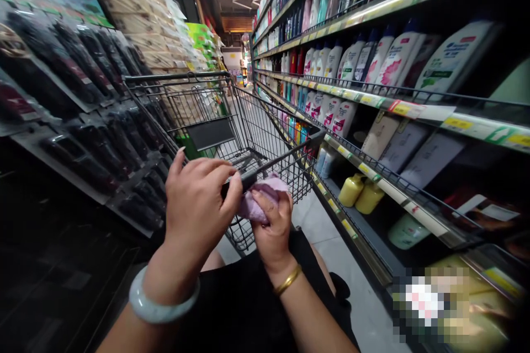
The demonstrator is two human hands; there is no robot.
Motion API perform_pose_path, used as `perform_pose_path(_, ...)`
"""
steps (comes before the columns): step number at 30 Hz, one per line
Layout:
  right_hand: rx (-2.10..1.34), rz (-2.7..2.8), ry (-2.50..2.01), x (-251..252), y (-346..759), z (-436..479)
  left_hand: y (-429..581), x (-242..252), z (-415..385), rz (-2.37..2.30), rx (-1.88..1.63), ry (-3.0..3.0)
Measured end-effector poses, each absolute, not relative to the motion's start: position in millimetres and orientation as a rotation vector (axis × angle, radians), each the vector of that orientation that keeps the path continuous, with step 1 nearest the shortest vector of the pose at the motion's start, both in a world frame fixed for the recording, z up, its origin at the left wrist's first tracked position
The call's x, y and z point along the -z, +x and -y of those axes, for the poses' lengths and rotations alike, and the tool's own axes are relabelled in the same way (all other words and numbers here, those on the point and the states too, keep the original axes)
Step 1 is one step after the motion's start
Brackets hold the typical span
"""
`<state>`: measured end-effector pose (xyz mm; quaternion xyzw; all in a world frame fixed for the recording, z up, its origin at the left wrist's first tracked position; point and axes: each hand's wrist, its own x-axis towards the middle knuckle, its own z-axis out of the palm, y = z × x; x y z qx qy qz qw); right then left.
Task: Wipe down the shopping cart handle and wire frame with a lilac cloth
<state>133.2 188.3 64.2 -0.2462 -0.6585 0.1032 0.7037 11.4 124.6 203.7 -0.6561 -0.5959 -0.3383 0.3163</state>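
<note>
Cart handle [249,178], probably mid-wipe
Clutching cloth [249,208] in right hand [274,231], left hand [197,193] curled around handle; can't tell progress tbh.

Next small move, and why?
Probably slide the right hand rightward along the cart handle: it holds the bunched lilac cloth at the bar, which runs on uncovered to that side, with the left hand off to the other.

Pale lilac on the cloth [252,207] at the black cart [212,133]; right of the cart, yellow on squat bottles [351,190], pink petals over white on tall bottles [398,55].
</note>
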Motion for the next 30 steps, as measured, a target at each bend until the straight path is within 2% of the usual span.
perform_pose_path(8, -0.344, 1.194, -0.865, -51.4, 145.9, -223.3, 21.8, -203.6, -142.0, 1.606, 0.656, -1.696)
perform_pose_path(15, -0.207, 1.541, -0.546, -61.4, 131.1, -187.2, 17.6, -198.9, -143.7, 1.583, 0.667, -1.624)
perform_pose_path(20, -0.395, 1.274, -0.736, -57.0, 136.0, -197.1, 20.0, -197.2, -146.5, 1.595, 0.685, -1.597)
perform_pose_path(26, -0.219, 1.502, -0.589, -57.5, 128.5, -186.6, 19.4, -195.6, -151.8, 1.517, 0.707, -1.582)
perform_pose_path(30, -0.299, 1.337, -0.732, -54.5, 139.4, -208.4, 19.0, -194.2, -154.3, 1.406, 0.746, -1.62)
